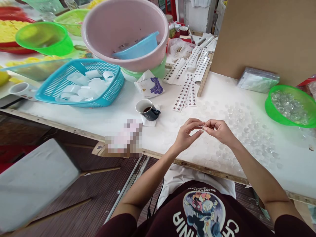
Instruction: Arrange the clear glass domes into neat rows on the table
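Above the white tabletop (158,138), my left hand (188,133) and my right hand (218,131) meet fingertip to fingertip. Both pinch one small clear piece (202,127), mostly hidden by the fingers; its exact kind is too small to tell. Many clear round plastic pieces (247,131) lie spread over the table beneath and to the right of my hands. Sheets of small dark stickers (185,92) rest on the table beyond my left hand. A green bowl (270,112) at the right holds more clear pieces.
Left of my hands stands a dark mug (151,113) of brown liquid. Behind it are a tissue pack (149,85), a blue basket (84,104) of white strips and a large pink basin (103,49). A cardboard panel (266,36) rises at the back right, behind clear packets (258,80).
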Motion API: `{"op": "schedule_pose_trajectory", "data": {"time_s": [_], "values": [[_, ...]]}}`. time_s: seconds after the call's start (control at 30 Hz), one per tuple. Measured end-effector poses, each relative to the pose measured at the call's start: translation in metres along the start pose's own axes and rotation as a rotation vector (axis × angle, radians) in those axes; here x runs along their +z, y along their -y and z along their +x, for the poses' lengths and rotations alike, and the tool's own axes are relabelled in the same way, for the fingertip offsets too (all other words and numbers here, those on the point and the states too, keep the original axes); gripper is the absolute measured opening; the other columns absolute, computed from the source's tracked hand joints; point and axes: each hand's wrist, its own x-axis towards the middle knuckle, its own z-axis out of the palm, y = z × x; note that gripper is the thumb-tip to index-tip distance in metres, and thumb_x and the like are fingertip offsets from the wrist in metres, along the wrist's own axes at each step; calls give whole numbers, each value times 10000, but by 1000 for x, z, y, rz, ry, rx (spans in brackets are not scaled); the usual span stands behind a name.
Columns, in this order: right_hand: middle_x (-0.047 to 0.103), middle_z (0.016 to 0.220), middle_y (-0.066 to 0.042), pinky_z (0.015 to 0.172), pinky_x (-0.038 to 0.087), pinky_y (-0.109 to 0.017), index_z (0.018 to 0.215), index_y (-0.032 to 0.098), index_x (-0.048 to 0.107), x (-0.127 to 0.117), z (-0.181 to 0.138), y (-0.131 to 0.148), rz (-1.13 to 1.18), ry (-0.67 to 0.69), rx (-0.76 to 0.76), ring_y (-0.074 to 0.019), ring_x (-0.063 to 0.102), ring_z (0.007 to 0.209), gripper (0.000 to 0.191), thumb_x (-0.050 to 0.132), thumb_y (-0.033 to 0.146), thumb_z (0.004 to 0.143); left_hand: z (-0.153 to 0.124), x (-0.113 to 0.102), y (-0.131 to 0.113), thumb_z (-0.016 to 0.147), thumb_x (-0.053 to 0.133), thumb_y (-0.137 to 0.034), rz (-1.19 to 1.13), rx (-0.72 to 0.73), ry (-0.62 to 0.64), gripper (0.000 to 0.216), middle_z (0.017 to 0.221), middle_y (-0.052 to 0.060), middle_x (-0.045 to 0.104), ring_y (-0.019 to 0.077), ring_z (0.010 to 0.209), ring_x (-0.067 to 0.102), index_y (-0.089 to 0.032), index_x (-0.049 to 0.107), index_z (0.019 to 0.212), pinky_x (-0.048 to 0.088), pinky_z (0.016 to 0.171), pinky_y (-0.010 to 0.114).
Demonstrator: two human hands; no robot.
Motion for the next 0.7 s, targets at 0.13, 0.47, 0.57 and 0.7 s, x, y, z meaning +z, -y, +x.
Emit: {"op": "schedule_pose_trajectory", "data": {"time_s": [0.13, 0.47, 0.57, 0.7], "values": [[599, 690, 9, 661, 399, -284, 737, 194, 674, -1, -1, 0, -41, -4, -6, -117, 452, 655, 216, 696, 401, 793, -2, 0, 2, 947, 702, -259, 26, -5, 2, 268, 1115, 70, 604, 182, 1061, 646, -251, 717, 1215, 619, 946, 354], [598, 699, 4, 642, 406, -275, 746, 195, 684, -2, -1, -5, -90, 5, 5, -120, 452, 660, 168, 662, 356, 790, -8, -2, 11, 959, 675, -317, 116, -46, 11, 290, 1132, 97, 614, 218, 1069, 649, -252, 709, 1240, 624, 926, 394], [588, 695, 10, 631, 402, -272, 745, 198, 675, -2, -2, -9, -100, -7, 4, -118, 447, 653, 139, 655, 330, 785, -8, -1, 10, 963, 668, -339, 113, -65, 16, 293, 1144, 102, 619, 222, 1074, 656, -251, 712, 1238, 626, 937, 405], [588, 697, 15, 625, 399, -271, 736, 201, 648, 2, -3, -16, -91, -74, -23, -118, 456, 648, 103, 631, 296, 770, -7, 5, 7, 953, 680, -350, 80, -104, -1, 291, 1170, 99, 653, 213, 1101, 674, -241, 721, 1220, 625, 954, 381]]}}
